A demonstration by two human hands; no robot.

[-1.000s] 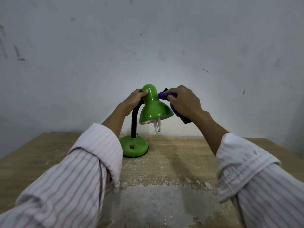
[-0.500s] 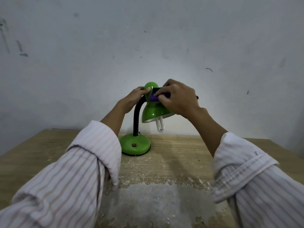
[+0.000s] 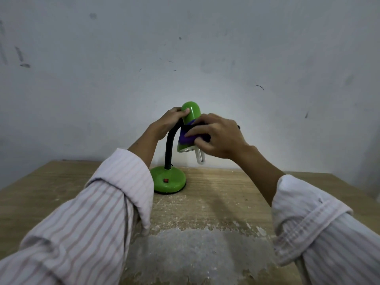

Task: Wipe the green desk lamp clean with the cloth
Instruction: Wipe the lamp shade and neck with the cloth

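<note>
The green desk lamp (image 3: pixel 191 112) stands at the back of the wooden table on a round green base (image 3: pixel 169 182) with a red switch. A black bent neck joins base and shade, and a white bulb (image 3: pixel 200 158) hangs below the shade. My left hand (image 3: pixel 169 122) grips the top of the shade from the left. My right hand (image 3: pixel 218 135) presses a purple cloth (image 3: pixel 186 138) against the front of the shade, covering most of it.
The wooden table (image 3: pixel 226 192) has a worn, pale, flaky patch (image 3: pixel 195 249) near its front edge. A marked white wall (image 3: pixel 205 58) rises right behind the lamp. My striped sleeves fill the lower corners.
My right hand has carried the cloth from the right side of the shade's neck down over the front of the shade. The left hand keeps its grip at the top.
</note>
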